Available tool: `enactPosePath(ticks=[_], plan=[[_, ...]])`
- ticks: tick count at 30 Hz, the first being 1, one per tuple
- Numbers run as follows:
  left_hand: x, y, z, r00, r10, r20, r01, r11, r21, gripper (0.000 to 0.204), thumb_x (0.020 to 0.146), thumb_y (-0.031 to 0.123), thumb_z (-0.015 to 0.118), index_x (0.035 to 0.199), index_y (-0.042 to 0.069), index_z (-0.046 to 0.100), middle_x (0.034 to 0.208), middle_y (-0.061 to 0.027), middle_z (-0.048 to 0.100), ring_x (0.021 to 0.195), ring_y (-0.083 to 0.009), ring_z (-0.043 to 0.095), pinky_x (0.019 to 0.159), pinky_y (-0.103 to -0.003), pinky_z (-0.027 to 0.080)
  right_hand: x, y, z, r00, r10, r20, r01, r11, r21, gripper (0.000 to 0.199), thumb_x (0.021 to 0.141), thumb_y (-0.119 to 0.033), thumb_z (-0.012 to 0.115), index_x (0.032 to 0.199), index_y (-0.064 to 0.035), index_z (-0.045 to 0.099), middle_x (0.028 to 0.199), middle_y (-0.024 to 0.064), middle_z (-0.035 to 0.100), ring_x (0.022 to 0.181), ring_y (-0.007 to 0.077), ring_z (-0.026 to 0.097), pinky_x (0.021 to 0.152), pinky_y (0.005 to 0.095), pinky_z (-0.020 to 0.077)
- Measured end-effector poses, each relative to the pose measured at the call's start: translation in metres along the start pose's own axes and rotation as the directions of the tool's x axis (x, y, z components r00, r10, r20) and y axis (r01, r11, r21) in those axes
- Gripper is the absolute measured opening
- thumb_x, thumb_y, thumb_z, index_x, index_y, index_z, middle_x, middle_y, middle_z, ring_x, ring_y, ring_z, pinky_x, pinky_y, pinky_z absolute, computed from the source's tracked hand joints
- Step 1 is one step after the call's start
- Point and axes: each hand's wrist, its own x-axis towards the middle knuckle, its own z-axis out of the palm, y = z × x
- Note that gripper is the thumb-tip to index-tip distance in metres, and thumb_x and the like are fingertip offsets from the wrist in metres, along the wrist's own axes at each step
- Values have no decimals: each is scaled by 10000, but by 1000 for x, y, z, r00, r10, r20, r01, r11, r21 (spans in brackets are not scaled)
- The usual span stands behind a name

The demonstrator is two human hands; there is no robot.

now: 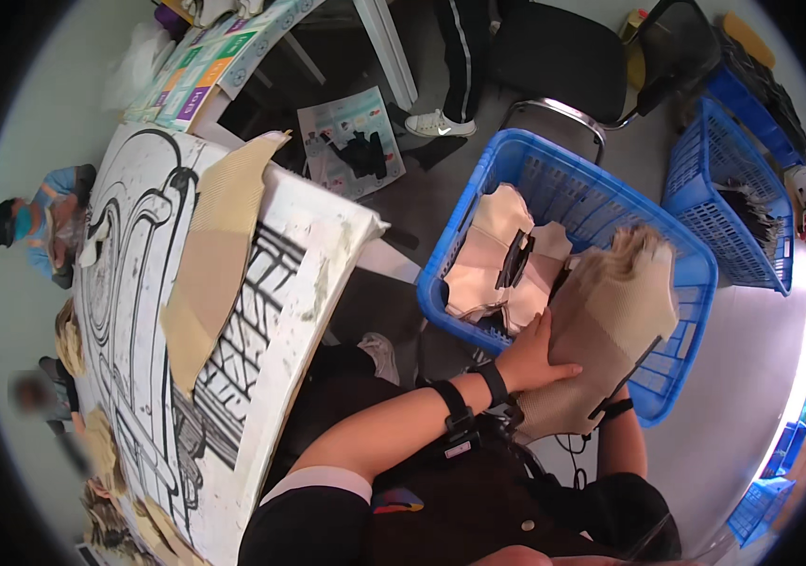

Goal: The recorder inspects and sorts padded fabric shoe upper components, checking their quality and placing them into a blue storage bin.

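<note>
Beige knit piece (611, 321) held over blue basket (554, 179) of pieces.

A grey floor (743, 377) runs under everything here. To the left stands a long counter (299, 311) topped with a white sheet bearing bold black line drawings, a strip of tan corrugated card (214, 255) lying across it. A black chair (563, 61) with a chrome frame sits beyond, and more blue mesh baskets (724, 189) stand at the right. Bright light washes in from the right edge.
</note>
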Motion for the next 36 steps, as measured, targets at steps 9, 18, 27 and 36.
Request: enactPosePath(ticks=[9,18,27,36], plan=[[56,-59,14,980,123,-155,-127,992,-16,873,873,305,649,1509,127,79,1480,-343,161,1333,-485,289,1077,-438,321,90,34,-79,987,73,-144,-68,997,43,502,949,-414,454,1266,-27,494,1199,122,594,1071,256,592,920,396,494],[97,-75,-1,990,137,19,-134,915,380,668,827,223,681,1423,256,381,1470,-350,147,1312,-499,302,1061,-454,334,142,60,-123,970,143,-198,-140,990,30,460,952,-375,454,1223,-13,538,1155,126,624,1028,259,615,901,384,505],[107,-122,18,984,28,175,-108,880,464,764,811,197,664,1463,112,274,1472,-300,227,1263,-459,388,1039,-449,367,200,72,-153,970,227,-86,-206,958,199,424,964,-360,462,1178,-14,582,1073,119,666,906,234,661,792,357,546],[107,-142,28,954,-53,295,-88,890,447,739,788,255,670,1435,101,349,1440,-319,294,1252,-457,407,1037,-453,359,214,118,-156,951,243,-191,-189,946,263,443,970,-430,464,1164,-50,587,1006,105,691,831,222,678,786,371,553]])
